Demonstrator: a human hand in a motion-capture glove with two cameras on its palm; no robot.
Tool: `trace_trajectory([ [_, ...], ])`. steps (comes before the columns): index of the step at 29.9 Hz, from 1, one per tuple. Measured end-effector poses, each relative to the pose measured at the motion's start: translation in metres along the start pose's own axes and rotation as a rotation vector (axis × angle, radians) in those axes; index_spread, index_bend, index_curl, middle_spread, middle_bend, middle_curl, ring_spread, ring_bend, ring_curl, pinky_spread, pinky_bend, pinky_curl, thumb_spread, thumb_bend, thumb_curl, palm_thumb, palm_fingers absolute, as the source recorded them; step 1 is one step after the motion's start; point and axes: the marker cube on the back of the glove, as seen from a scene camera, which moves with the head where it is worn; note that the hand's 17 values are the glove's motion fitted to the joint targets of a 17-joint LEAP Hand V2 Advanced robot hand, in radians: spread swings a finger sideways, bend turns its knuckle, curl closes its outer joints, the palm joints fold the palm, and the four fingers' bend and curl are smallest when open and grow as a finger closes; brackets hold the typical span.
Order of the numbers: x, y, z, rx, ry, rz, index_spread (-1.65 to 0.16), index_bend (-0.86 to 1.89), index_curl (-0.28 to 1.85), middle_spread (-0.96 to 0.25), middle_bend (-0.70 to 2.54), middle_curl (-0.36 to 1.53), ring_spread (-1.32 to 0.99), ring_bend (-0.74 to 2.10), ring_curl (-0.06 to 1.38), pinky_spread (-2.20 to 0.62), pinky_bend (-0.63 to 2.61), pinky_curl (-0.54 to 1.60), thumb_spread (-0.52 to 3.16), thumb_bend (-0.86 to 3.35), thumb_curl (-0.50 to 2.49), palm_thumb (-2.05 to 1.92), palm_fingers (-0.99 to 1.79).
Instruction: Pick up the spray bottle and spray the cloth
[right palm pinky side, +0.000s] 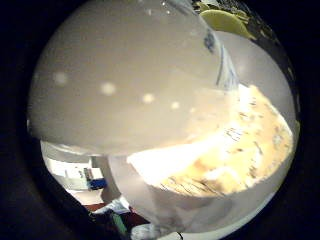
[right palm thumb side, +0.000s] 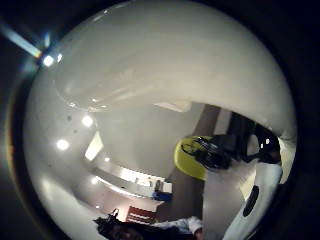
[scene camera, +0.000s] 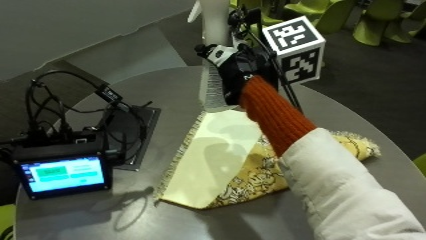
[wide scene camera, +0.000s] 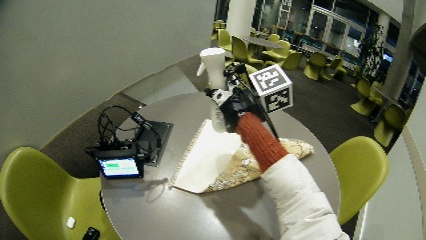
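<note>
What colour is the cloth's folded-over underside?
Plain pale yellow cloth; outside view shows it best.

no readable words, brands or numbers anywhere. small screen (scene camera: 64, 174) by the table's edge: green and pale blocks, any lettering too small to make out. dark marks on the spray bottle (right palm pinky side: 220, 65) close to the palm: not legible as text. red sign (right palm thumb side: 140, 215) far in the background: unreadable.

Right hand (scene camera: 236, 70) raised (fingers curled)

Cafeteria, green chairs (wide scene camera: 356, 165) (many), round tables (wide scene camera: 160, 200)
</note>
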Motion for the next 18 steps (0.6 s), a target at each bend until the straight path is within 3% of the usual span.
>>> trace_trajectory([
  [4,0.017,-0.014,0.014,0.035,-0.121,0.075,-0.35,0.22,0.4,-0.03,0.41,0.52,-0.1,0.32,0.48,0.11,0.1,0.26,1.05,0.03,0.64,1.19,0.39],
  [18,0.098,-0.015,0.0,0.184,-0.111,0.289,-0.32,0.24,0.42,-0.04,0.32,0.47,-0.08,0.22,0.43,0.16,0.16,0.26,1.02,-0.01,0.63,1.21,0.5],
])
